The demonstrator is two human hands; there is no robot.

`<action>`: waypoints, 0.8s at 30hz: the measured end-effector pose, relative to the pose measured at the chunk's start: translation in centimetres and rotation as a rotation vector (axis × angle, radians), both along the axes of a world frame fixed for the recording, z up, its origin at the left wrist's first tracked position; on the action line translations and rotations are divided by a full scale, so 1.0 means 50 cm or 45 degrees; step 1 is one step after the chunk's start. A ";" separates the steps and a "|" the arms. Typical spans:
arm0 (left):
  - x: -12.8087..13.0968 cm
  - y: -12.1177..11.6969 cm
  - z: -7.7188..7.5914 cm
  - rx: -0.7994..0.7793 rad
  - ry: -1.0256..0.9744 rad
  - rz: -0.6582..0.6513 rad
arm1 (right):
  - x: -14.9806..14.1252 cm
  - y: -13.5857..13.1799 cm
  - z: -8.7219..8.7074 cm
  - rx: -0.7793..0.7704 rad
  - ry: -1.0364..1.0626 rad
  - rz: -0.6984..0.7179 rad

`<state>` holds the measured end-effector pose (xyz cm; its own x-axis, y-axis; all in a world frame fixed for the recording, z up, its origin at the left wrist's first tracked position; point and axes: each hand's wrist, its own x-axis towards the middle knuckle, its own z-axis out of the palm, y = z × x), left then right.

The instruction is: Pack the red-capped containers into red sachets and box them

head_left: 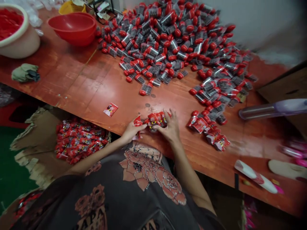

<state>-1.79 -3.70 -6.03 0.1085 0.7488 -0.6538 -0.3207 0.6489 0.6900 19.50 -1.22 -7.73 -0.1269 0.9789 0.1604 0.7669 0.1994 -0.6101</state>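
Observation:
My left hand (134,130) is at the table's front edge, its fingers closed on a red printed packet (138,121). Just to the right, my right hand (172,128) curves round a small group of red printed packets (157,120), with the thumb at the near side and the fingers at the far side. Whether it holds one packet or more is hard to make out. A single flat red packet (110,109) lies on the table left of my hands. More red packets (217,138) lie in a short row to the right, beside loose capped tubes.
A large heap of clear tubes with red caps (165,41) covers the back of the table (79,86). At left stand a red bowl (73,27), a white bucket (21,41) and a crumpled cloth (25,72). Below the edge, a carton (31,153) holds many filled red packets (79,140).

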 end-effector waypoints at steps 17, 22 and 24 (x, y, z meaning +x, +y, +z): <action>-0.315 -0.253 -0.023 0.019 0.230 0.891 | -0.495 -0.069 -0.041 0.035 0.189 0.934; -0.503 -0.289 -0.034 0.214 0.621 1.454 | -0.705 -0.101 -0.014 0.007 0.276 1.309; -0.539 -0.277 -0.036 0.273 0.687 1.595 | -0.711 -0.104 -0.006 -0.090 0.397 1.333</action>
